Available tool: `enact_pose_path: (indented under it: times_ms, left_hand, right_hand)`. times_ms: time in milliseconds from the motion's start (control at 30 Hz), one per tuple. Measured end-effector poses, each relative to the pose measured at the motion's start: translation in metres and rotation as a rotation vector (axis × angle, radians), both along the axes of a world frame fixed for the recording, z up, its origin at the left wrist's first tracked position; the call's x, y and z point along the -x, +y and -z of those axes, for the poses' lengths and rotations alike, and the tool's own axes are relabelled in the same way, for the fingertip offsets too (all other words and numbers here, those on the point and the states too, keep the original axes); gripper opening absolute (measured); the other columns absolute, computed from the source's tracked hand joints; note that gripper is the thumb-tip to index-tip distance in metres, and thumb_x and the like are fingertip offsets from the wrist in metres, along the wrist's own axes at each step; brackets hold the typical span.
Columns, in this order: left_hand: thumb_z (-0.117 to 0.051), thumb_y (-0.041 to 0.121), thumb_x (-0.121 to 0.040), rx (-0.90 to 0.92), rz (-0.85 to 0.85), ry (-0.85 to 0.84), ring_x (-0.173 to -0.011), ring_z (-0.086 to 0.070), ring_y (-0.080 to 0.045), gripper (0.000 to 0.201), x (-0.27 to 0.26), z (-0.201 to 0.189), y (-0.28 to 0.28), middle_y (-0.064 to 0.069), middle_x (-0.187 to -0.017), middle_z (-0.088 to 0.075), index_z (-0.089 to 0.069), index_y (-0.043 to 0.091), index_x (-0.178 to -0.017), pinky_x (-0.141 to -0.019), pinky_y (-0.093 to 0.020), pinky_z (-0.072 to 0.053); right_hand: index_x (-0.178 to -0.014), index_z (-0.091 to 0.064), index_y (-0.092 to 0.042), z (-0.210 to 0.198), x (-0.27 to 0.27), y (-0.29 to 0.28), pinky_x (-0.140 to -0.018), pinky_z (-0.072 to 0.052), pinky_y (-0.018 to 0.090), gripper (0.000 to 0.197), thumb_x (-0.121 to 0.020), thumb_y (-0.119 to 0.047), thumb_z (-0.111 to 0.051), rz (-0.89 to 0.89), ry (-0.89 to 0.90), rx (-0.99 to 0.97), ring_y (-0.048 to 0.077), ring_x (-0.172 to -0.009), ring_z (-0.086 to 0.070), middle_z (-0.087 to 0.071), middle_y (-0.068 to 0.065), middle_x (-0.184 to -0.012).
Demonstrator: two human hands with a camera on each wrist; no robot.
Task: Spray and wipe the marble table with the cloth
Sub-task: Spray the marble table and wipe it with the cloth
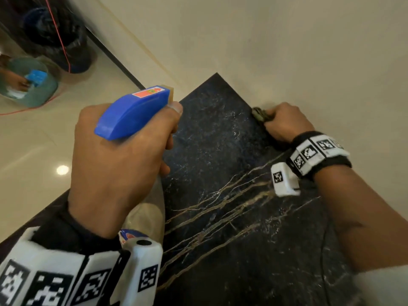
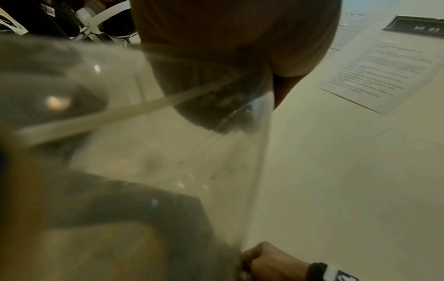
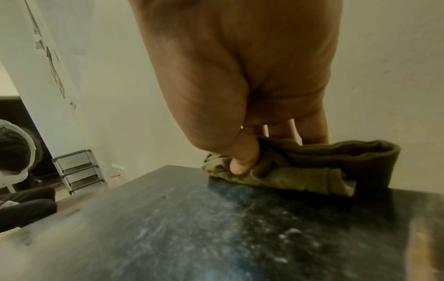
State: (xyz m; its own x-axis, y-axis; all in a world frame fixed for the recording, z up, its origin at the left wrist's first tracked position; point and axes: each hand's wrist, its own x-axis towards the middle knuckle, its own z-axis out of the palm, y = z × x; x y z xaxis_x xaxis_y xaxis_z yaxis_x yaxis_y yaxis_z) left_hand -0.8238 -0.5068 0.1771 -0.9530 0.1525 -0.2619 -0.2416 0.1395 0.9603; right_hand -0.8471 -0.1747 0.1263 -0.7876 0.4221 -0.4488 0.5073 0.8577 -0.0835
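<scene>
Seemingly mid-spray, the left hand (image 1: 119,164) gripped the spray bottle (image 1: 134,111) above the dark marble desk (image 1: 231,217) while the right hand (image 1: 284,122) clutched the cloth (image 3: 312,169) at its far edge, so wiping the wetted stone probably came next.

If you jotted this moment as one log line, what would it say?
left hand: grips blue spray bottle above marble table | right hand: grips olive cloth at table's far edge | surface: speckled
</scene>
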Motion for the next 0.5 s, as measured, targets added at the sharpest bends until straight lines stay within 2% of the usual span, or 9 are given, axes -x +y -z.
enact_pose_path:
  times_ms: [100,200,267,367,433,500]
  left_hand:
    - [-0.063,0.068,-0.080,-0.005,0.006,0.045,-0.051,-0.063,-0.017,0.038,-0.006,-0.004,0.002,-0.001,-0.071,-0.066,-0.070,0.031,-0.076,-0.047,-0.018,-0.051]
    - [-0.064,0.073,-0.080,0.004,0.006,0.027,-0.056,-0.063,-0.018,0.043,-0.004,0.004,0.005,-0.003,-0.079,-0.066,-0.071,0.031,-0.085,-0.048,-0.021,-0.054]
    - [-0.063,0.082,-0.078,0.042,0.037,0.020,-0.059,-0.063,-0.017,0.057,-0.005,0.012,0.010,-0.002,-0.083,-0.065,-0.068,0.028,-0.096,-0.047,-0.021,-0.054]
    - [-0.060,0.090,-0.072,0.083,0.063,0.036,-0.059,-0.062,-0.017,0.065,-0.012,0.018,0.020,0.003,-0.081,-0.063,-0.066,0.028,-0.092,-0.049,-0.022,-0.054]
    - [-0.062,0.090,-0.069,0.094,0.049,0.059,-0.056,-0.060,-0.018,0.067,-0.017,0.020,0.027,0.004,-0.076,-0.062,-0.065,0.028,-0.094,-0.050,-0.023,-0.052]
    - [-0.063,0.089,-0.069,0.104,0.058,0.107,-0.056,-0.062,-0.020,0.069,-0.021,0.019,0.033,0.002,-0.074,-0.064,-0.069,0.027,-0.097,-0.052,-0.031,-0.052]
  right_hand:
    - [-0.112,-0.071,-0.006,-0.005,0.007,0.003,-0.076,-0.047,0.032,0.028,-0.089,-0.011,-0.057,0.015,-0.086,-0.022,0.033,-0.090,-0.063,-0.069,0.019,-0.107]
    - [-0.117,-0.066,-0.001,0.001,0.042,-0.015,-0.079,-0.045,0.032,0.033,-0.097,-0.024,-0.054,-0.070,0.010,0.011,0.033,-0.098,-0.063,-0.067,0.017,-0.109]
    - [-0.122,-0.065,-0.004,0.006,0.049,-0.031,-0.082,-0.047,0.034,0.031,-0.095,-0.015,-0.054,-0.130,0.081,0.029,0.036,-0.108,-0.063,-0.067,0.018,-0.118]
    - [-0.127,-0.063,-0.008,0.010,0.025,-0.030,-0.083,-0.044,0.034,0.035,-0.094,-0.007,-0.051,-0.178,0.148,0.013,0.037,-0.112,-0.062,-0.066,0.018,-0.122]
    - [-0.124,-0.064,-0.008,0.011,-0.007,-0.018,-0.080,-0.043,0.035,0.032,-0.094,-0.005,-0.050,-0.171,0.170,-0.002,0.037,-0.107,-0.063,-0.067,0.019,-0.117]
    - [-0.121,-0.063,-0.009,0.016,-0.043,-0.004,-0.076,-0.043,0.035,0.032,-0.093,-0.002,-0.050,-0.116,0.176,-0.005,0.035,-0.097,-0.064,-0.067,0.019,-0.111]
